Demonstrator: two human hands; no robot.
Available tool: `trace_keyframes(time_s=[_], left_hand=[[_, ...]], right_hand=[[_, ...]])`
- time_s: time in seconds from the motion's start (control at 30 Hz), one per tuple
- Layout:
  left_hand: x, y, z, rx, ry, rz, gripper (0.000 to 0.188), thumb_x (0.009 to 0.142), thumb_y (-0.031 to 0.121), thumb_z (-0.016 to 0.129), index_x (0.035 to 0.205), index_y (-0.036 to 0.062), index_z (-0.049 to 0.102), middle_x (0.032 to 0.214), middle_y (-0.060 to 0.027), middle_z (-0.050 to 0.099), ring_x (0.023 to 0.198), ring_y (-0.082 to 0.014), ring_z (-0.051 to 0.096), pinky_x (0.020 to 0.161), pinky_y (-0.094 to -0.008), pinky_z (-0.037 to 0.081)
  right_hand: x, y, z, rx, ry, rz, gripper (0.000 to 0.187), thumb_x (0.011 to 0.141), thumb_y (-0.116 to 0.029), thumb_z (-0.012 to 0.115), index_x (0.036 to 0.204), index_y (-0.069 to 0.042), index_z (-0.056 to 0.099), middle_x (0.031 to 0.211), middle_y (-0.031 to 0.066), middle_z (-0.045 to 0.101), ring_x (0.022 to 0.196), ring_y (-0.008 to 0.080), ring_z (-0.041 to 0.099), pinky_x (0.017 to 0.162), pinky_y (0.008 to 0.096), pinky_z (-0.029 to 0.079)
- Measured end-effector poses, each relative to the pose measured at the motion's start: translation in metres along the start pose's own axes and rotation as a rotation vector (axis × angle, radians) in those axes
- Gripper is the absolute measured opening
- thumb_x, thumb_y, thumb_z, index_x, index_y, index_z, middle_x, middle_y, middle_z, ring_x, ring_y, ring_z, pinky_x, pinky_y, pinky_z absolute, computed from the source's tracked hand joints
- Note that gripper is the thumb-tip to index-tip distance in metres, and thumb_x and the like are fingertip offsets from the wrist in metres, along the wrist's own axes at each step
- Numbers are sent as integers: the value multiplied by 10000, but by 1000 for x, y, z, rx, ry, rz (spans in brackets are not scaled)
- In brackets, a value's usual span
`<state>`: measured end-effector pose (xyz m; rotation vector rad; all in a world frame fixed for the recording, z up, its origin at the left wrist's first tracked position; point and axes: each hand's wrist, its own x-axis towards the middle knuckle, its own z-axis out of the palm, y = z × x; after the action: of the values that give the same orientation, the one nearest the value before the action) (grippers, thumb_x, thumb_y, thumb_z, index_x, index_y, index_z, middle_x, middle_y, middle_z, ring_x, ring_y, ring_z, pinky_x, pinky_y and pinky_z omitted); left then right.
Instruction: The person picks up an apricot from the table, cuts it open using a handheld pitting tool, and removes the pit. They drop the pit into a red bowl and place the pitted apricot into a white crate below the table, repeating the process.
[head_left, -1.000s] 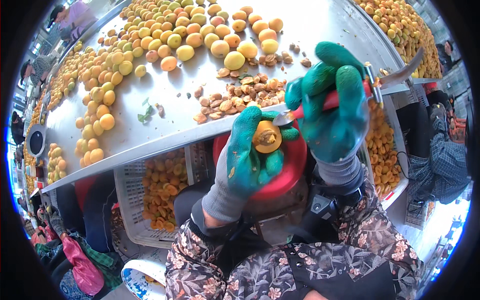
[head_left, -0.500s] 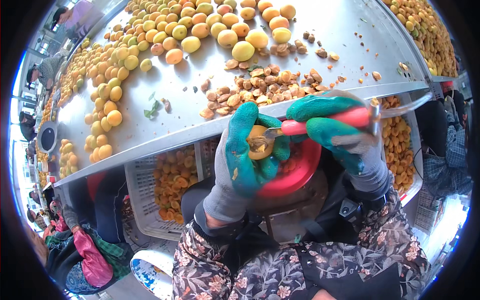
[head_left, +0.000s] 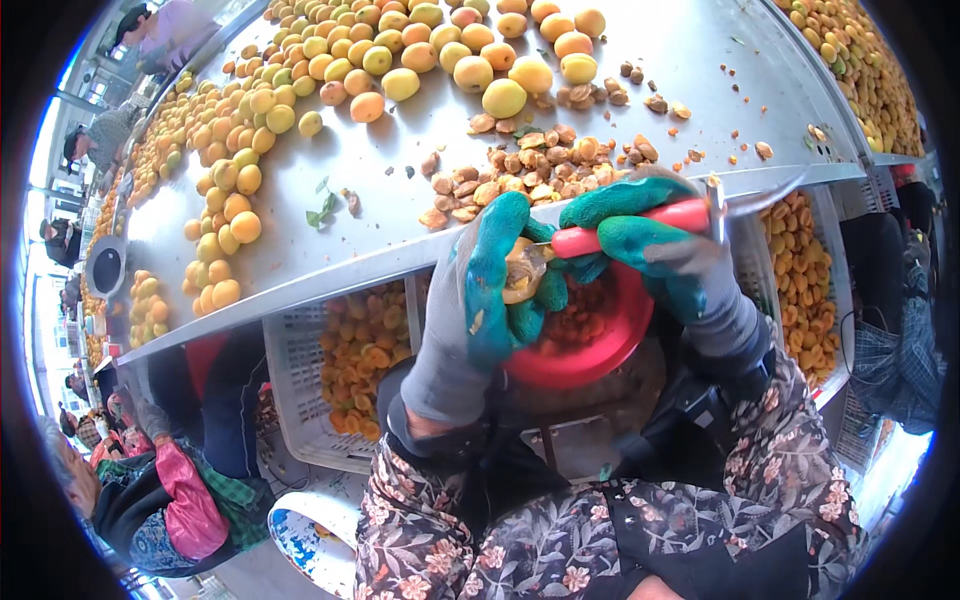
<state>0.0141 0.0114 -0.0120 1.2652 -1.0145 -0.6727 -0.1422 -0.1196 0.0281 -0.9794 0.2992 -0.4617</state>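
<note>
Across the metal table [head_left: 390, 235] lie apricots [head_left: 503, 98] and pits [head_left: 545, 165]; left hand [head_left: 485, 275] clasps one fruit [head_left: 521, 275], right hand [head_left: 678, 262] a red-handled tool [head_left: 682, 214].

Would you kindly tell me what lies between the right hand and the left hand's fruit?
In the head view, the red-handled tool bridges the gap from the right hand to the fruit.

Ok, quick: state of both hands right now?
Left hand: closed around a yellow-orange fruit.
Right hand: closed on a red-handled tool, its tip at the fruit.
</note>
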Motion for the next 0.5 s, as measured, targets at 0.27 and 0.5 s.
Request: trace_keyframes(time_s=[0.27,0.5], left_hand=[[3,-4,1,837,206,506,666,755,144,707,1330,-8,407,1010,-152,616,851,-298,628,791,-400,505],[12,-17,-10,627,249,550,654,782,210,725,1314,0,409,1025,-139,624,828,-259,642,705,-375,508]], right_hand=[[-7,38,35,81,175,-246,229,863,11,637,1084,20,581,1076,129,637,991,202,638,859,324,546],[-9,39,49,116,136,-345,223,898,-6,582,1112,53,574,1111,152,616,1017,277,636,900,421,554]])
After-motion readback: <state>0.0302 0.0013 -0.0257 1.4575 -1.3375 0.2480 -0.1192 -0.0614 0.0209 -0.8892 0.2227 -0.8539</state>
